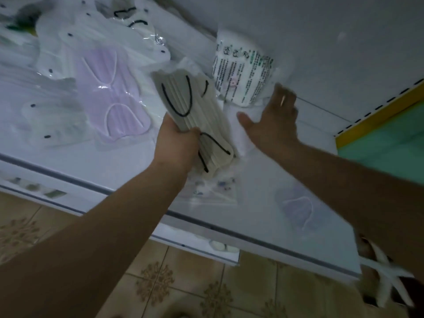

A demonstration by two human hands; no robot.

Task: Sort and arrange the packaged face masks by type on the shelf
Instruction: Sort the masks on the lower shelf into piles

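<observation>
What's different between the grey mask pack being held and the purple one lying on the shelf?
The grey mask pack has black ear loops; the purple mask pack has white ones. The grey pack is lifted, gripped by the left hand; the purple pack lies flat on the shelf, untouched. The grey pack looks thicker, like a stack; the purple looks thinner. Both appear wrapped in clear plastic.

Both forearms bare, extended forward and up from lower frame. Left hand (177, 140): fingers and thumb curled, gripping. Right hand (273, 118): palm down, fingers straight and spread, thumb out to left, motion-blurred at fingertips.
</observation>
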